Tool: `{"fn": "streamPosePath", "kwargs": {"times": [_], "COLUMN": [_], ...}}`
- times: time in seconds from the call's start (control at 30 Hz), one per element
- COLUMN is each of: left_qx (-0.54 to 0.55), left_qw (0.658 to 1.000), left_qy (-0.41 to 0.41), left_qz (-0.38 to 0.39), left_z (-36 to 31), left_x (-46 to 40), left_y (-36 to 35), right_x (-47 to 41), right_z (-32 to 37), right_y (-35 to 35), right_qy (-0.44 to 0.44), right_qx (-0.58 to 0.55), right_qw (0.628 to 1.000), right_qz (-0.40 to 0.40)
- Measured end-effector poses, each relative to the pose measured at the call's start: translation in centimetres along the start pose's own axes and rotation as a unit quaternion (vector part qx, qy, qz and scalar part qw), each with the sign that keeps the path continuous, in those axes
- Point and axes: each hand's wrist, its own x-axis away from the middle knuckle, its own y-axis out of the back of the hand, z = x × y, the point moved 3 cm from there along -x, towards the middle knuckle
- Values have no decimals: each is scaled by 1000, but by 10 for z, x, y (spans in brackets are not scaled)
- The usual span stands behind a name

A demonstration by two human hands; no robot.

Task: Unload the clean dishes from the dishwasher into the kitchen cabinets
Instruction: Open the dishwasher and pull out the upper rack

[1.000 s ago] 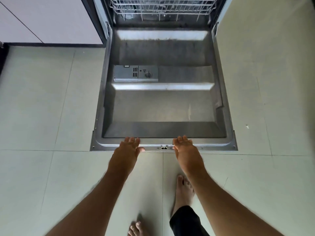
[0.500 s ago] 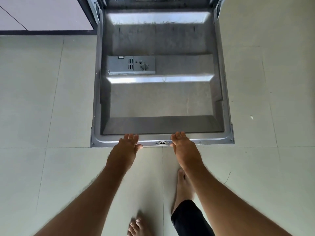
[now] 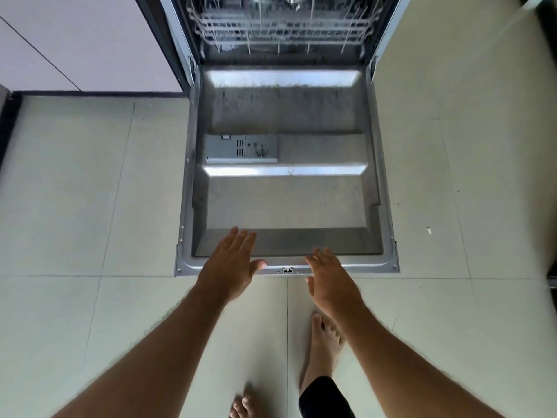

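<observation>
With the dishwasher door (image 3: 286, 206) now fully lowered, the left hand (image 3: 230, 267) and right hand (image 3: 330, 279) have lifted off its front edge, fingers straight and empty, exposing the lower rack (image 3: 283, 28) for unloading.

Pale tiled floor (image 3: 75, 191) filling the frame, two bare feet at bottom centre, right foot (image 3: 324, 351), left foot (image 3: 244, 407), small white speck (image 3: 429, 230) at right
</observation>
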Motion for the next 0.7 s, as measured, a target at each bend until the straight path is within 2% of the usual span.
{"fn": "streamPosePath", "kwargs": {"times": [0.17, 0.4, 0.7], "left_qx": [6, -31, -35], "left_qw": [998, 987, 973], "left_qy": [-10, -65, -79], "left_qz": [-55, -146, -215], "left_z": [-26, -45, -72], "left_x": [15, 40, 7], "left_y": [100, 240, 358], "right_x": [13, 13, -38], "right_z": [30, 86, 129], "right_y": [83, 210, 345], "right_qy": [-5, 8, 23], "right_qx": [-32, -19, -23], "right_qw": [999, 995, 987], "right_qz": [-34, -93, -155]}}
